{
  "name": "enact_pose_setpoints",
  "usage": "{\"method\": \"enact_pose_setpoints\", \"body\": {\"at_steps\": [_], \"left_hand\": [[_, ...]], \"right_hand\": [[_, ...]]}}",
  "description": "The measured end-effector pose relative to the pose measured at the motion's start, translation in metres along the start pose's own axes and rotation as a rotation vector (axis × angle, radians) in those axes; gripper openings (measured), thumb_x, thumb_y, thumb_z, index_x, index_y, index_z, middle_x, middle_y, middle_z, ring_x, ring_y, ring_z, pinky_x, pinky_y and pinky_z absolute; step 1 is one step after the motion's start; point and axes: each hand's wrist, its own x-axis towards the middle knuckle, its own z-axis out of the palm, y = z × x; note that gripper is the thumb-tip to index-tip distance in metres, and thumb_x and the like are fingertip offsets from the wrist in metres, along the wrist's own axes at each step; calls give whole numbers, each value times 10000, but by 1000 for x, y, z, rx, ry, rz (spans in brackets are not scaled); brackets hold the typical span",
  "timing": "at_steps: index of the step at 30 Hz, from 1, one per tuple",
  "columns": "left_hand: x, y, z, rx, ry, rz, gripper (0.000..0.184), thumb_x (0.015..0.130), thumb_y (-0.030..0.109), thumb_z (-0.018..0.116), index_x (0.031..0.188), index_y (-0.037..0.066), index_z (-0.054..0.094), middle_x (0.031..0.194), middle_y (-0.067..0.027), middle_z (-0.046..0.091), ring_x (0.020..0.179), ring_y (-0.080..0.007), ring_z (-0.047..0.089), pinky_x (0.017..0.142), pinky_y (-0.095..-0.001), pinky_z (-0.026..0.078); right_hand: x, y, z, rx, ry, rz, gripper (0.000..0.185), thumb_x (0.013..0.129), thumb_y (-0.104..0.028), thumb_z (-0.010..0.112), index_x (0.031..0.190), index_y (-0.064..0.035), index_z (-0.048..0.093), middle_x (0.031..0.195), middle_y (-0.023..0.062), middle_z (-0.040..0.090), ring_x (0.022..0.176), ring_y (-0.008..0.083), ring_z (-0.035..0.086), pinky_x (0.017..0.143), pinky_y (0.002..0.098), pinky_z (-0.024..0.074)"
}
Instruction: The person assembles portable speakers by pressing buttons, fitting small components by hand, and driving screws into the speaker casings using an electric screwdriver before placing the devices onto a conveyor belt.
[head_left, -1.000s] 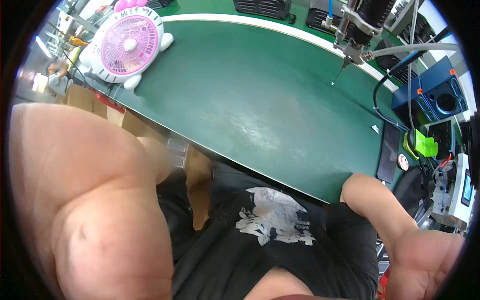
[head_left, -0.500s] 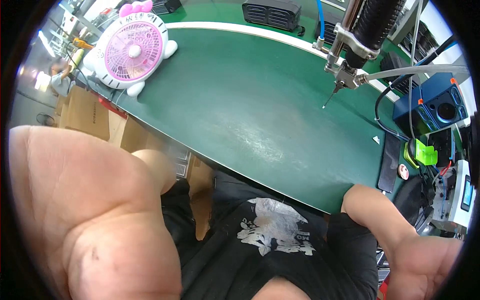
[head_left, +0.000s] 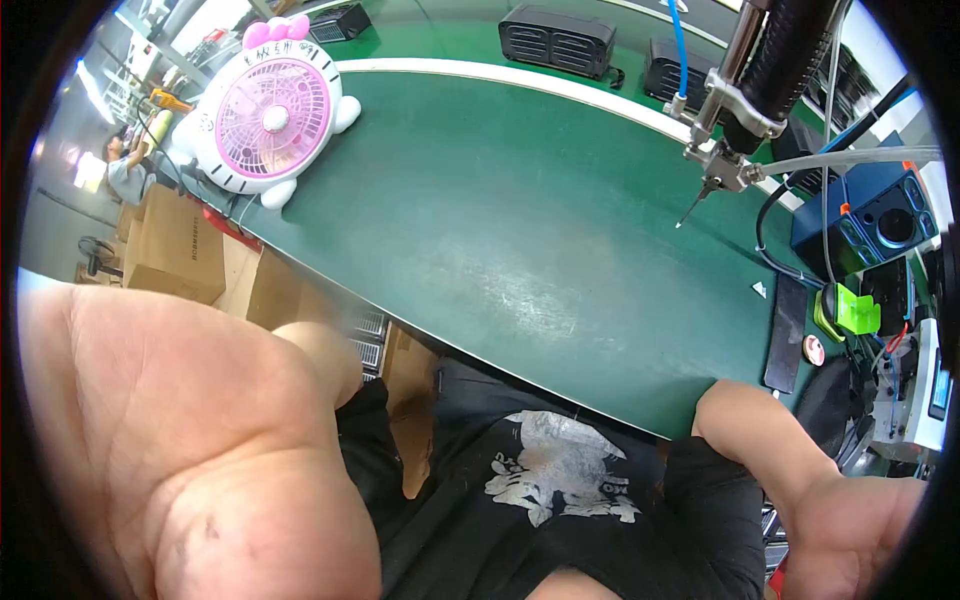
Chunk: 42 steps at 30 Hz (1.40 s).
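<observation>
My left hand (head_left: 210, 430) fills the lower left of the view, very close to the camera, with the palm side and wrist showing. Its fingers are out of the picture. At the lower right edge is my right hand (head_left: 850, 530), raised beside the camera; its fingers are cut off too. Whether either hand holds anything cannot be seen. My right elbow is by the front edge of the green worktable (head_left: 450, 200). Above the table's right part hangs an electric screwdriver (head_left: 775, 85) with a thin bit pointing down, apart from the tabletop.
A pink and white cat-shaped fan (head_left: 272, 120) stands at the far left. Black boxes (head_left: 557, 42) line the back. On the right are a blue speaker (head_left: 868, 220), a dark phone (head_left: 786, 330) and a green holder (head_left: 855, 310). Cardboard boxes (head_left: 175, 240) and another person (head_left: 128, 170) are beyond the left.
The whole view has shifted slightly, so the table, fan and screwdriver appear a little further right and lower. Both my hands stay raised close to the camera.
</observation>
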Motion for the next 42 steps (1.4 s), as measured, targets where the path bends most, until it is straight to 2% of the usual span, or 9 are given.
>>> {"method": "enact_pose_setpoints", "body": {"at_steps": [5, 14, 17, 25, 31, 32, 38, 42], "left_hand": [[1, -2, 1, 24, 52, 13, 370, 902, 303, 581, 1246, 188, 512, 1231, -77, 521, 1056, -269, 558, 1044, -512, 376], [6, -4, 1, 11, -5, -5, 371, 909, 317, 563, 1251, 183, 515, 1237, -79, 522, 1062, -272, 553, 1045, -513, 369], [4, -8, 3, 31, 69, 18, 372, 911, 322, 556, 1253, 181, 516, 1240, -79, 522, 1064, -273, 551, 1045, -513, 366], [9, -35, -4, -47, 29, -3, 375, 918, 335, 540, 1257, 177, 518, 1245, -80, 523, 1069, -276, 547, 1046, -514, 360], [2, -45, -5, -95, 23, 79, 379, 923, 345, 527, 1260, 174, 520, 1250, -81, 524, 1073, -278, 543, 1047, -514, 355], [1, -44, -4, -107, 22, 84, 379, 923, 347, 525, 1261, 173, 521, 1250, -81, 524, 1073, -278, 543, 1047, -514, 354], [5, -44, -8, -97, 5, 6, 384, 928, 357, 513, 1264, 170, 523, 1255, -82, 525, 1077, -280, 540, 1047, -515, 350], [2, -34, -10, -76, 74, 25, 388, 931, 363, 505, 1266, 168, 524, 1258, -83, 525, 1080, -281, 537, 1048, -515, 346]], "right_hand": [[6, 1, 3, -2, -45, 13, 304, 915, -120, 558, 1167, -211, 702, 1150, -8, 640, 1116, 144, 525, 930, 286, 413], [3, 1, 1, 13, 31, -19, 311, 911, -111, 555, 1165, -212, 703, 1140, -2, 639, 1121, 151, 518, 940, 290, 404], [10, 6, 4, 17, -33, 2, 314, 910, -107, 554, 1165, -213, 704, 1137, 1, 639, 1122, 153, 516, 943, 291, 401], [8, 17, 1, 29, 33, -59, 321, 906, -99, 552, 1163, -214, 705, 1128, 7, 639, 1127, 159, 510, 952, 294, 394], [-3, 27, -5, 168, 36, -113, 326, 903, -92, 550, 1162, -215, 706, 1121, 11, 638, 1130, 164, 505, 958, 296, 388], [-5, 32, -7, 226, 98, -119, 311, 900, -88, 562, 1148, -206, 709, 1125, 14, 640, 1129, 166, 511, 966, 301, 395], [0, 14, -9, 12, 65, -102, 284, 902, -121, 561, 1139, -195, 699, 1117, 20, 640, 1117, 170, 518, 967, 313, 397], [9, 15, -5, -22, -14, -68, 269, 903, -143, 560, 1134, -187, 692, 1111, 24, 640, 1108, 174, 522, 967, 320, 398]]}}
